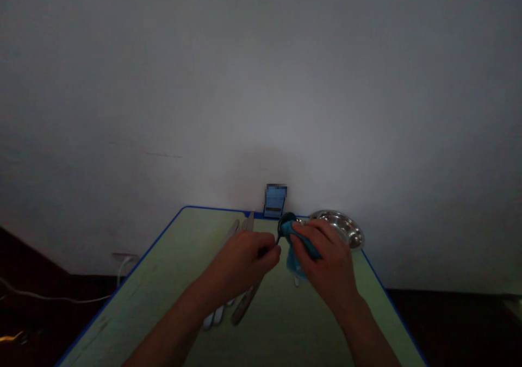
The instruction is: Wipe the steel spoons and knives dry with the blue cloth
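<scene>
My left hand is closed in a pinch round the thin handle of a metal spoon, whose dark round bowl is raised above the table. In my right hand is a bunched teal cloth, pressed against the spoon's bowl. Part of the cloth hangs below the fingers. Under my left hand and forearm lie several long utensils, among them a knife with a brown handle; their middles are hidden. A small pale tip shows below the cloth, its kind unclear.
A shiny metal basin stands at the table's back right corner, partly behind my right hand. A phone leans upright by the wall. The pale green table has a blue edge. A white cable runs at the left.
</scene>
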`<state>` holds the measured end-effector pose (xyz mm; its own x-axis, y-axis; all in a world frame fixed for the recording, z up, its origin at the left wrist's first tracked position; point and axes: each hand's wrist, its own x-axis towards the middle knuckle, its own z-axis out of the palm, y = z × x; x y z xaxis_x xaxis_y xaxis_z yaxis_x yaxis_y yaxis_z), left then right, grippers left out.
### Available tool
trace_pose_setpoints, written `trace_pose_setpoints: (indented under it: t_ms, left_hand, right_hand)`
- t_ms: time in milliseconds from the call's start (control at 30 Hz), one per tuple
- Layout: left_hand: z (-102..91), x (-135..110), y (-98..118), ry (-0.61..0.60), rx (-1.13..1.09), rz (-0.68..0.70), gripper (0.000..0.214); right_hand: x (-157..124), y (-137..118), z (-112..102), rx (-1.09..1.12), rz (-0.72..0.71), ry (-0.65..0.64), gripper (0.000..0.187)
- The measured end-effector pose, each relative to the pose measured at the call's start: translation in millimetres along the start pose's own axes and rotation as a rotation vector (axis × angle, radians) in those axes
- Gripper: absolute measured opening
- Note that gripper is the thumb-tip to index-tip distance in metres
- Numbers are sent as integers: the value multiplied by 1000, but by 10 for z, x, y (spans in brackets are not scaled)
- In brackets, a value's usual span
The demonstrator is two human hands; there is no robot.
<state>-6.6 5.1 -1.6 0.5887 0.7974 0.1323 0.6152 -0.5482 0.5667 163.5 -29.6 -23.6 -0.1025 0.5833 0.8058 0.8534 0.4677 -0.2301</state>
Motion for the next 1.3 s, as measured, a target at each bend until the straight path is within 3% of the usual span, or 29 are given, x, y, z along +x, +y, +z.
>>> trace_pose_setpoints:
  t_ms: [200, 1300]
  left_hand:
    - [14, -6, 23, 2, 20, 15, 28]
    - [19, -61, 56, -15, 73, 23, 28]
  right_hand:
    - [-14, 0, 13, -16, -19, -53, 17]
    - [-5, 24, 16, -61, 84, 65, 15]
